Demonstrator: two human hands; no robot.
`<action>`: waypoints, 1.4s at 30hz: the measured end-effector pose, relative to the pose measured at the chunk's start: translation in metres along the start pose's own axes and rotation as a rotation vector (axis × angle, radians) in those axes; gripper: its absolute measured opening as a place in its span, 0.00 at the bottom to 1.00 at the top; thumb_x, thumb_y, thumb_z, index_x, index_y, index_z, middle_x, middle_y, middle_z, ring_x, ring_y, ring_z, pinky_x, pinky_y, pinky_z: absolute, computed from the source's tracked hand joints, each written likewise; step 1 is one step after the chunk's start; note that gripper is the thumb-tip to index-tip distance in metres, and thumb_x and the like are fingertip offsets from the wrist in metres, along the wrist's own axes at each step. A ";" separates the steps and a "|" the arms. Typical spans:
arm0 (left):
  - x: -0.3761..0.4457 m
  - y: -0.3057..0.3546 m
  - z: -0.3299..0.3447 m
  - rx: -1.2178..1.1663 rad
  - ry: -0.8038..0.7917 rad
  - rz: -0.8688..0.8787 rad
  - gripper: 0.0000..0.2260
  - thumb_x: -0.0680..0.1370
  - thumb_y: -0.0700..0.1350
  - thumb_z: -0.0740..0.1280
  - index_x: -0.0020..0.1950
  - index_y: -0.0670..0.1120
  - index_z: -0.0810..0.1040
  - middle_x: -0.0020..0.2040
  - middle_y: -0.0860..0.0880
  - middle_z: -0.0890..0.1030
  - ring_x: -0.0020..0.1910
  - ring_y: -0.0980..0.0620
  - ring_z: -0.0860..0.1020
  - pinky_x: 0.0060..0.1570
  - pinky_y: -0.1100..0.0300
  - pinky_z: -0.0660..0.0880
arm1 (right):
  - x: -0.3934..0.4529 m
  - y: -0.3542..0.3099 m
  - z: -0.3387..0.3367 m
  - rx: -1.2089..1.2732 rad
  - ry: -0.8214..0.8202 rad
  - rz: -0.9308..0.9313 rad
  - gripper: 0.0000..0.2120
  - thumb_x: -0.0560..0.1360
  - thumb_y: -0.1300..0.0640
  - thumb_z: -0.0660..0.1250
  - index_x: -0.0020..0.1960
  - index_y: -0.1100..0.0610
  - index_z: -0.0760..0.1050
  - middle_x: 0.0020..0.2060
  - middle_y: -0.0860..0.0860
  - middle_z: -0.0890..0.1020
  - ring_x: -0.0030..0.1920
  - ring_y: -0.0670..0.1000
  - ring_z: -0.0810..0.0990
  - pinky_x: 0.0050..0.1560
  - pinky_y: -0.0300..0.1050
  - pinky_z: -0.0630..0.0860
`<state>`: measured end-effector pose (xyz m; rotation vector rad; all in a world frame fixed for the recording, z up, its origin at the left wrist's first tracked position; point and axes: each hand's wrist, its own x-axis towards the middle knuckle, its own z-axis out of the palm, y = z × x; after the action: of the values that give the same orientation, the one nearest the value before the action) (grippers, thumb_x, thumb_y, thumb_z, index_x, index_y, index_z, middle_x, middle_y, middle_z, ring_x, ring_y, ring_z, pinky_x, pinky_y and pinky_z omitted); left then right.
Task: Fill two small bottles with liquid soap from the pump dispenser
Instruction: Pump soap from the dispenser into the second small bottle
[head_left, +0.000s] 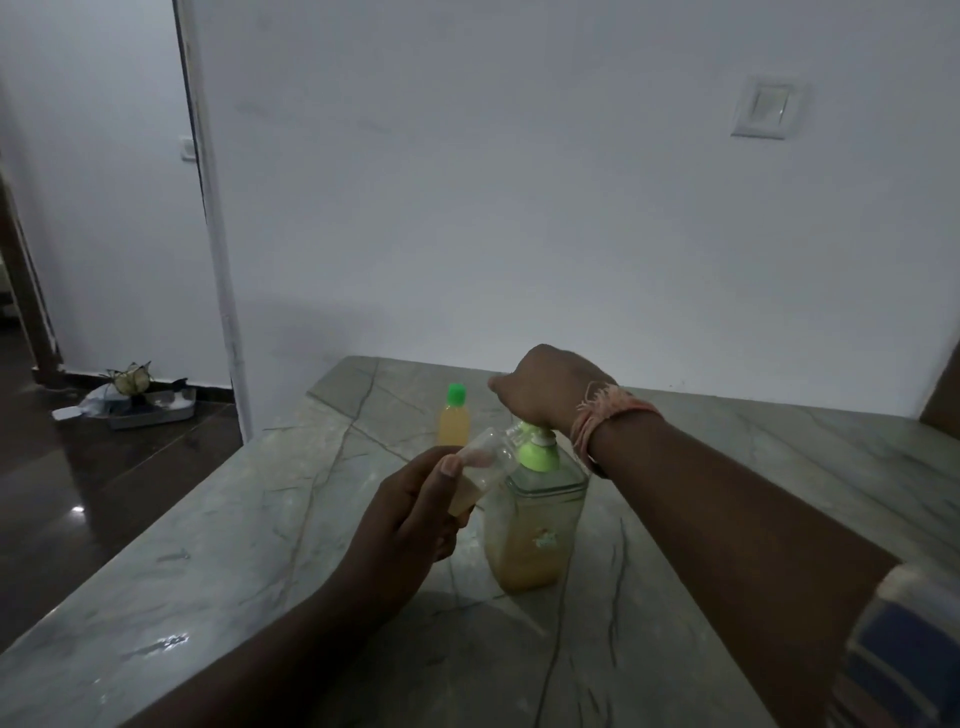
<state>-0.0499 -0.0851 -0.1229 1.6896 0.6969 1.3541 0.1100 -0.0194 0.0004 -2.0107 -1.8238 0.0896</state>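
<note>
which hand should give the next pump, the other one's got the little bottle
Right. The right hand already rests on top of the pump dispenser head, while the left hand grips the open small bottle tilted toward the spout, so it is busy. The capped bottle stands behind, seemingly filled.

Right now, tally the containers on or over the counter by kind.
Capped small bottle: 1
Open small bottle, held by left hand: 1
Pump dispenser, right hand on pump: 1
Total: 3

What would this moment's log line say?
left hand: holds open bottle at spout | right hand: presses pump | capped bottle: full
</note>
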 end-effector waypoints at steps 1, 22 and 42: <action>0.000 0.000 0.000 0.000 -0.002 -0.002 0.15 0.81 0.58 0.58 0.57 0.55 0.81 0.35 0.45 0.75 0.28 0.51 0.69 0.26 0.57 0.65 | 0.001 0.001 0.002 0.037 0.024 -0.003 0.17 0.75 0.44 0.62 0.35 0.55 0.71 0.34 0.52 0.76 0.40 0.56 0.78 0.41 0.45 0.72; 0.001 -0.001 0.000 0.007 0.002 0.003 0.17 0.79 0.61 0.58 0.56 0.55 0.81 0.34 0.47 0.75 0.27 0.54 0.69 0.26 0.59 0.65 | 0.000 0.001 0.006 0.022 -0.032 0.024 0.14 0.74 0.47 0.63 0.35 0.54 0.71 0.34 0.51 0.75 0.39 0.54 0.77 0.40 0.44 0.70; 0.001 0.001 0.000 0.034 0.015 -0.016 0.19 0.77 0.63 0.59 0.57 0.54 0.80 0.35 0.48 0.76 0.28 0.53 0.70 0.26 0.60 0.66 | -0.003 0.000 -0.001 0.053 0.071 -0.030 0.20 0.77 0.40 0.60 0.34 0.54 0.68 0.34 0.51 0.75 0.39 0.55 0.77 0.41 0.45 0.71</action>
<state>-0.0497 -0.0851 -0.1218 1.6984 0.7441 1.3514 0.1097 -0.0229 0.0006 -1.9248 -1.7888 0.0563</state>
